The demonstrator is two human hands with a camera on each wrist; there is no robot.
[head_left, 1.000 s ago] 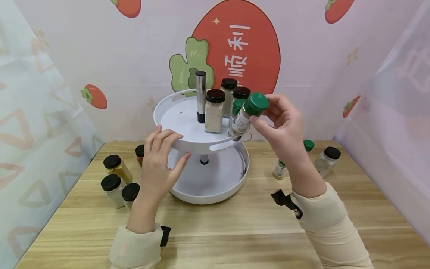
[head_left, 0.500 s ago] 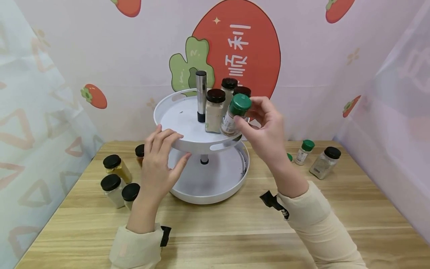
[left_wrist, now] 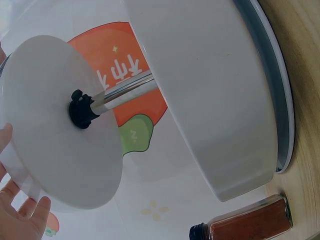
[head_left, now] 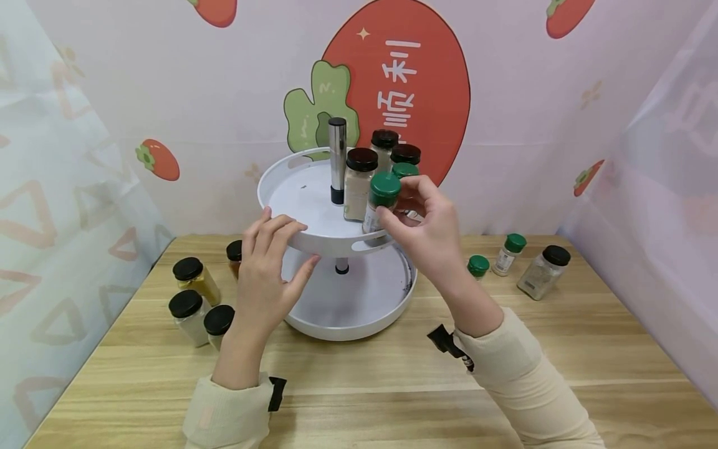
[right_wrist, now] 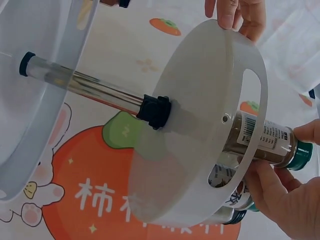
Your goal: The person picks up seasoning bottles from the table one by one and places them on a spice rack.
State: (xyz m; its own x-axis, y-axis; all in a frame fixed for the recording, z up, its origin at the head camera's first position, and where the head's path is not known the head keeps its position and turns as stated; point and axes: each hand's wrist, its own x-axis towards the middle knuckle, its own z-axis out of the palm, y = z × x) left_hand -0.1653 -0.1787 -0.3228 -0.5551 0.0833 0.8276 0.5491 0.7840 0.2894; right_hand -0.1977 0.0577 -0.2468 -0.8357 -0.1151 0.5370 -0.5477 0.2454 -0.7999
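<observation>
My right hand (head_left: 423, 221) pinches a green-capped spice jar (head_left: 371, 218) between thumb and fingers. The jar is at the front right rim of the upper tray (head_left: 303, 212) of a white two-tier rack, beside its handle slot. In the right wrist view its barcode label (right_wrist: 272, 136) shows through and beyond that slot. A clear jar of pale powder (head_left: 356, 196) stands just left of it; another green cap (head_left: 405, 171) and two black caps show behind. The fingers of my left hand (head_left: 269, 262) rest over the upper tray's left front rim, the thumb spread below.
Several black-capped jars stand on the table at left, among them a yellow one (head_left: 199, 280) and a reddish-brown one (left_wrist: 250, 220). Two green-capped jars, one (head_left: 505, 255) fully visible, and a leaning black-capped jar (head_left: 541, 274) are at right. The lower tray (head_left: 336, 330) bears no jars.
My right hand has carried the green-capped jar left and down, from tilted above the rim to beside the pale powder jar. My left hand has kept its place on the rim.
</observation>
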